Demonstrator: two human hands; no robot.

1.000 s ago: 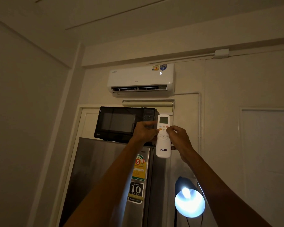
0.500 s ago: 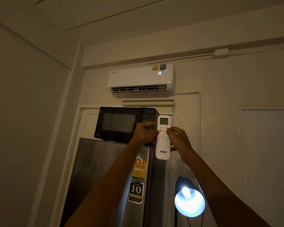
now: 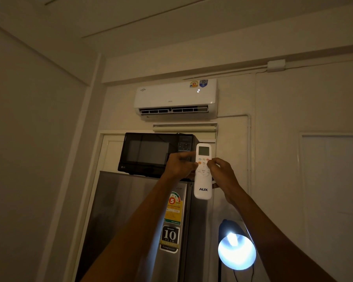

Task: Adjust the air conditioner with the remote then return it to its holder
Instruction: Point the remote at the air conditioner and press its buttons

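A white AUX remote (image 3: 203,184) is held upright at arm's length, its small screen at the top, pointed toward the white wall air conditioner (image 3: 175,98) high above. My left hand (image 3: 179,164) grips the remote's left edge with the thumb on the buttons. My right hand (image 3: 222,171) holds its right edge, thumb on the upper buttons. The air conditioner's flap is open and a lit digit shows on its front. No holder can be made out in the dim room.
A black microwave (image 3: 151,153) sits on top of a steel fridge (image 3: 130,220) directly below the air conditioner. A bright lamp (image 3: 236,251) shines at lower right. A white door (image 3: 334,200) is on the right wall.
The lit display on the air conditioner has changed between frames. Both hands and the remote have stayed almost in the same place, shifting only slightly.
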